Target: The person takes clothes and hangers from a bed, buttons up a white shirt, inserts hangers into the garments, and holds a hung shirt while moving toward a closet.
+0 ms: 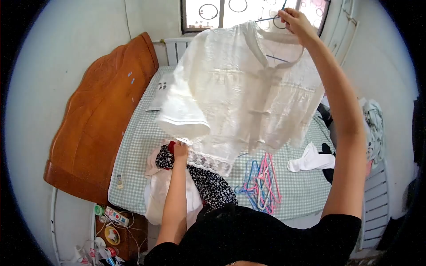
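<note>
A white blouse (230,93) with lace along its hem hangs spread out over the bed on a blue hanger (267,19). Raised in front of the window, my right hand (296,25) is closed around the top of that hanger. My left hand (180,150), lower down, pinches the blouse's edge near the sleeve cuff and the lace. Just beneath it lie a black floral garment (213,186) and pale pink and white clothes (153,195). Several pink, blue and white hangers (262,184) are piled on the bed to the right of these clothes.
The bed (133,142) has a green checked sheet and a carved wooden headboard (102,102). White socks (308,159) lie on dark fabric at right. A bedside table (133,237) holds a power strip (116,216) and cables. Clothes (374,128) hang over the right rail.
</note>
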The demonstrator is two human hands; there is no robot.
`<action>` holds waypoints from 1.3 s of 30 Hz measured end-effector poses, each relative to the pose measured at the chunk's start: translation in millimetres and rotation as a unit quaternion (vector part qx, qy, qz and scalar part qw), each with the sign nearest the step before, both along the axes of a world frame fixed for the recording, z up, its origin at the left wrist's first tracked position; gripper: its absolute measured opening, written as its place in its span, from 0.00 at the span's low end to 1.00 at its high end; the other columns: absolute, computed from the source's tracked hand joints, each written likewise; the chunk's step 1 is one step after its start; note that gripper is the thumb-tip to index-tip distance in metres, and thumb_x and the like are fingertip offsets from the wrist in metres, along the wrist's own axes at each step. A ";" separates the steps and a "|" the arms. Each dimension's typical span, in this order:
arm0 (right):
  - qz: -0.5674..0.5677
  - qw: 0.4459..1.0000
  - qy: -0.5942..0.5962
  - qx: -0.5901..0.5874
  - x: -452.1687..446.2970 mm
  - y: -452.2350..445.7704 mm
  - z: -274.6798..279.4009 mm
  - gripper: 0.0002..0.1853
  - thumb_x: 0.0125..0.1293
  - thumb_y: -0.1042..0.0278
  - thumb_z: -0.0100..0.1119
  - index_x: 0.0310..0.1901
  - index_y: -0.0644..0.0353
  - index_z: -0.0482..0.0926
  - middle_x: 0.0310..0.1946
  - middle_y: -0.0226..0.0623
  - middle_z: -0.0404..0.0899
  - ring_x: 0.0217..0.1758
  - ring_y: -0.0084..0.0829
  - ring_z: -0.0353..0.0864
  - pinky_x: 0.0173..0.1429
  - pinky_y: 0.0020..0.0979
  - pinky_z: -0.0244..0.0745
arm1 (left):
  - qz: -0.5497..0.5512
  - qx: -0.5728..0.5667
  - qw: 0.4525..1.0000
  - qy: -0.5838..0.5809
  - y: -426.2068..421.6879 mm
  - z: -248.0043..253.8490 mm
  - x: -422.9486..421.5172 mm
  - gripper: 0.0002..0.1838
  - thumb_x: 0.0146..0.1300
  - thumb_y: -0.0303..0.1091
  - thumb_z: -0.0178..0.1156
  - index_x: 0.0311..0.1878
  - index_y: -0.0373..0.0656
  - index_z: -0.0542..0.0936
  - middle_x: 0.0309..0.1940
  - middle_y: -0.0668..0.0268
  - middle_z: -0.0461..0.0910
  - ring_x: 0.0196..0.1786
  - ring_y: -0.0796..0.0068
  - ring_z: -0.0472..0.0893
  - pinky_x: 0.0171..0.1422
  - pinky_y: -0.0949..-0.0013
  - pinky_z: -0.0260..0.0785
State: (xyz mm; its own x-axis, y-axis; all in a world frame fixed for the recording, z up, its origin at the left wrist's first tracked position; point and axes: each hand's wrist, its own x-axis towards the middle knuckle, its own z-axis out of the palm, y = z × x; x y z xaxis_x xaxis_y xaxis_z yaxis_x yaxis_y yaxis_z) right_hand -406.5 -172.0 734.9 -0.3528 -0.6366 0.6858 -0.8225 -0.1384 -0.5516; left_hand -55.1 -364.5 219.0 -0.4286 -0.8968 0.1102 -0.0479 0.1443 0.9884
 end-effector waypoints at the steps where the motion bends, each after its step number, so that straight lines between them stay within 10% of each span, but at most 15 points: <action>1: 0.009 0.999 -0.033 0.009 -4.1 0.5 -2.9 0.12 0.68 0.55 0.52 0.37 0.55 0.76 0.24 0.18 0.67 0.20 0.10 0.56 0.22 0.17 0.48 | -0.021 0.077 0.992 0.093 22.7 22.5 3.0 0.17 0.57 0.32 0.63 0.48 0.34 0.76 0.38 0.66 0.80 0.38 0.73 0.77 0.44 0.72 0.67; 3: 0.016 0.998 -0.052 0.010 18.1 5.1 -8.1 0.12 0.68 0.55 0.52 0.36 0.55 0.75 0.23 0.18 0.67 0.20 0.10 0.55 0.22 0.17 0.48 | -0.021 0.098 0.982 0.158 67.8 81.8 13.5 0.16 0.57 0.33 0.64 0.47 0.36 0.77 0.35 0.67 0.81 0.34 0.78 0.76 0.40 0.73 0.68; 8: 0.051 0.997 -0.050 0.032 24.8 12.0 -9.3 0.13 0.67 0.55 0.54 0.37 0.56 0.76 0.24 0.19 0.68 0.21 0.10 0.57 0.23 0.15 0.52 | -0.074 0.207 0.960 0.175 72.9 54.0 25.8 0.16 0.58 0.35 0.63 0.47 0.36 0.77 0.36 0.68 0.80 0.31 0.80 0.76 0.38 0.76 0.69; 14: 0.149 0.985 -0.034 0.080 58.9 22.7 -0.1 0.14 0.67 0.54 0.54 0.34 0.56 0.75 0.22 0.18 0.65 0.19 0.10 0.55 0.22 0.16 0.49 | -0.187 0.007 0.973 -0.136 91.9 71.3 35.4 0.20 0.56 0.32 0.63 0.52 0.36 0.73 0.40 0.65 0.78 0.41 0.73 0.77 0.45 0.71 0.69; 17: 0.156 0.981 0.006 0.119 63.6 24.0 4.0 0.12 0.69 0.56 0.51 0.36 0.56 0.73 0.24 0.18 0.64 0.21 0.08 0.55 0.23 0.13 0.48 | -0.202 0.138 0.968 0.046 77.4 52.7 36.4 0.24 0.54 0.29 0.63 0.56 0.37 0.71 0.49 0.64 0.76 0.51 0.69 0.75 0.54 0.67 0.68; 20: 0.130 0.987 0.012 0.090 60.0 23.3 -1.1 0.13 0.69 0.55 0.50 0.36 0.56 0.73 0.24 0.18 0.64 0.21 0.08 0.55 0.23 0.13 0.48 | -0.304 0.376 0.812 0.329 51.5 49.4 32.6 0.34 0.57 0.39 0.60 0.66 0.41 0.61 0.63 0.59 0.65 0.62 0.63 0.69 0.64 0.61 0.64; 24: 0.091 0.994 0.014 0.058 43.1 29.8 -10.2 0.14 0.68 0.54 0.52 0.33 0.57 0.74 0.20 0.18 0.62 0.18 0.10 0.54 0.21 0.16 0.48 | -0.314 0.289 0.711 0.559 57.8 112.8 48.0 0.36 0.55 0.41 0.62 0.65 0.41 0.62 0.65 0.60 0.62 0.66 0.58 0.64 0.68 0.54 0.59; 30: 0.106 0.992 -0.048 0.052 25.2 36.2 -21.9 0.14 0.67 0.54 0.53 0.35 0.56 0.75 0.23 0.20 0.66 0.20 0.11 0.56 0.22 0.16 0.48 | -0.219 0.295 0.752 0.547 47.6 129.0 60.3 0.30 0.58 0.41 0.61 0.62 0.44 0.66 0.60 0.62 0.70 0.62 0.59 0.68 0.66 0.54 0.60; 32: 0.097 0.992 -0.066 0.055 22.5 37.2 -25.8 0.13 0.68 0.55 0.52 0.36 0.57 0.75 0.24 0.19 0.66 0.20 0.10 0.56 0.22 0.15 0.47 | -0.085 0.261 0.845 0.459 38.2 125.7 59.8 0.27 0.63 0.41 0.56 0.63 0.45 0.64 0.60 0.61 0.68 0.63 0.59 0.66 0.68 0.54 0.57; 39: 0.045 0.991 -0.099 0.071 1.5 36.9 -32.4 0.11 0.67 0.57 0.53 0.36 0.56 0.75 0.23 0.18 0.65 0.20 0.09 0.54 0.22 0.15 0.46 | -0.062 0.200 0.845 0.493 24.1 135.0 64.1 0.17 0.67 0.34 0.51 0.58 0.44 0.67 0.56 0.62 0.71 0.58 0.63 0.71 0.62 0.57 0.66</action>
